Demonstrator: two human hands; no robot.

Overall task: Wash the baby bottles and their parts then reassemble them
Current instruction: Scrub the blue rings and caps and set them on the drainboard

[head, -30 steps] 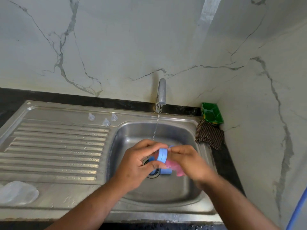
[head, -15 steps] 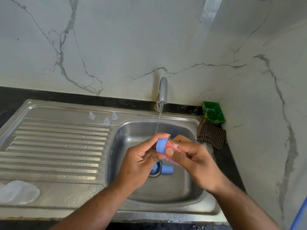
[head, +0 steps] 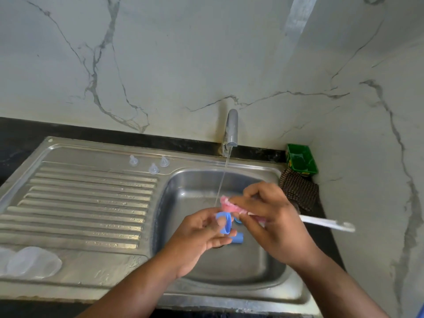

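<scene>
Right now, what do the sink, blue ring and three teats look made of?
Sink: stainless steel, brushed, going by the grey metallic sheen and pressed ribs. Blue ring: likely rigid plastic, opaque and smooth. Three teats: probably silicone, since they are translucent, but too small to be sure.

**Things by the corner**

A green box [head: 301,160] sat in the back right corner of the black counter [head: 91,131]. A checked cloth [head: 299,191] lay just in front of it, at the right edge of the sink [head: 229,297]. Thin water [head: 223,180] ran from the grey tap [head: 231,127].
</scene>
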